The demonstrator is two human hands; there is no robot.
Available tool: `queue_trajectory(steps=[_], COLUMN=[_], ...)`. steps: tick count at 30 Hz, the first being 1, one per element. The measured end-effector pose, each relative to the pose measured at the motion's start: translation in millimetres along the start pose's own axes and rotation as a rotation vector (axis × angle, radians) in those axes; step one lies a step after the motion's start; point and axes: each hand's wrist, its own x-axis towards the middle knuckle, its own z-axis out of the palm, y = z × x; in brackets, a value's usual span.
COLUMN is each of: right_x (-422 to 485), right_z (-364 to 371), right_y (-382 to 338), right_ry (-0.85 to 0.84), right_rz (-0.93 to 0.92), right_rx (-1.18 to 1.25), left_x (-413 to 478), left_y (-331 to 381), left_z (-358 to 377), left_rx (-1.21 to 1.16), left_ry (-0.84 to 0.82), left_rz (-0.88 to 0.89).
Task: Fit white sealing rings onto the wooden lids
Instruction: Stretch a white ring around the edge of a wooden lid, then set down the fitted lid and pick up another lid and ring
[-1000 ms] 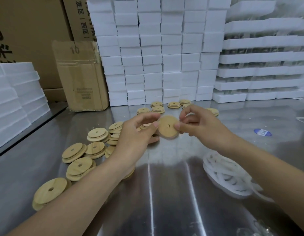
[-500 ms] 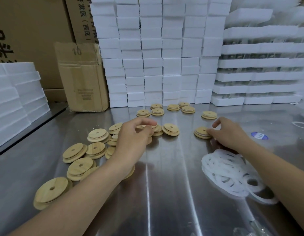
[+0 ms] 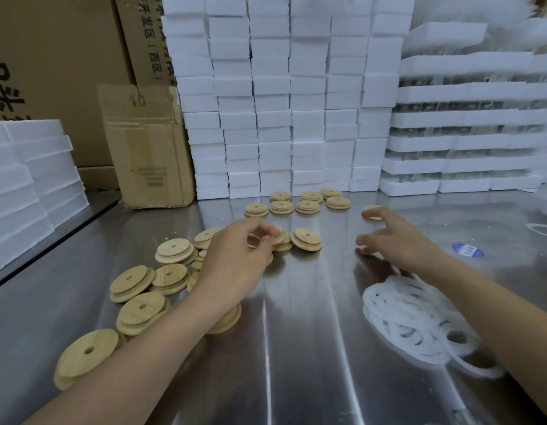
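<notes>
Left hand (image 3: 237, 256): fingers curled, thumb and forefinger tips meeting over a round wooden lid with a centre hole (image 3: 282, 240) at the middle of the brushed steel tabletop (image 3: 296, 348); whether that lid is actually pinched cannot be told. Right hand (image 3: 401, 245): loose, fingers spread, holding nothing; forefinger stretched toward a lone wooden lid (image 3: 370, 212) farther back, contact with it unclear. Single flat wooden lid (image 3: 306, 239): just right of the left fingertips, apart from both hands. Loose heap of wooden lids (image 3: 143, 283): overlapping, running from the near-left corner toward the middle, partly under the left forearm. Cluster of wooden lids (image 3: 309, 202): laid out in rows near the far edge. Tangled heap of white sealing rings (image 3: 413, 314): on the right half toward the near edge, beside and partly under the right forearm, well apart from the lids. Stray white ring (image 3: 542, 230): at the right edge, blurred. Blue oval sticker (image 3: 468, 250): on the steel, right of the right hand. Stacked white foam blocks (image 3: 296, 118): wall along the far edge. Stacked white foam trays (image 3: 468, 118): far-right corner. Brown cardboard carton marked 10 (image 3: 146, 148): far-left corner. White foam slabs (image 3: 26, 185): piled beyond the left edge.
</notes>
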Motion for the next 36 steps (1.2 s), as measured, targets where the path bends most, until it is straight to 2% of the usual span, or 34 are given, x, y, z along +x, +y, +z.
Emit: queue_trajectory(steps=[3, 6, 10, 14, 18, 21, 23, 26, 31, 32, 33, 35, 36], right_x=[-2, -6, -9, -13, -18, -20, -22, -26, -34, -36, -38, -44, -46], right_z=[8, 25, 49, 45, 48, 46, 39, 27, 19, 22, 25, 34, 38], right_y=[0, -2, -9, -20, -23, -27, -32, -38, -47, -48, -49, -54, -57], right_ry=[-0.026, -0.165, -0.309, -0.144, -0.202, -0.192, -0.214, -0.308, -0.361, -0.34, -0.306, -0.189, -0.111], right_rz=[-0.106, -0.281, -0.346, -0.415, -0.344, -0.365, -0.364, -0.237, -0.229, -0.261, -0.318, -0.5, -0.605], right_rx=[-0.109, -0.365, -0.586, -0.452, -0.412, -0.409, -0.524, -0.71, -0.592, -0.559, -0.532, -0.42, -0.326], left_x=[-2, -2, -2, -3, -2, -4, -5, -5, -9, -9, -8, -7, -7], left_y=[-5, -10, -11, -11, -10, -8, -6, -4, -2, -1, 2, 14, 18], left_z=[-8, -12, -10, -8, -5, -4, -4, -2, 0, 2, 5, 8, 7], left_rx=[0.291, 0.423, 0.562, 0.582, 0.57, 0.544, 0.523, 0.521, 0.516, 0.442, 0.268, -0.224, -0.396], left_ry=[-0.035, -0.079, -0.145, -0.136, -0.145, -0.137, -0.123, -0.12, -0.164, -0.178, -0.188, -0.241, -0.276], left_rz=[0.102, 0.112, 0.145, 0.175, 0.167, 0.165, 0.181, 0.199, 0.184, 0.135, 0.033, -0.257, -0.339])
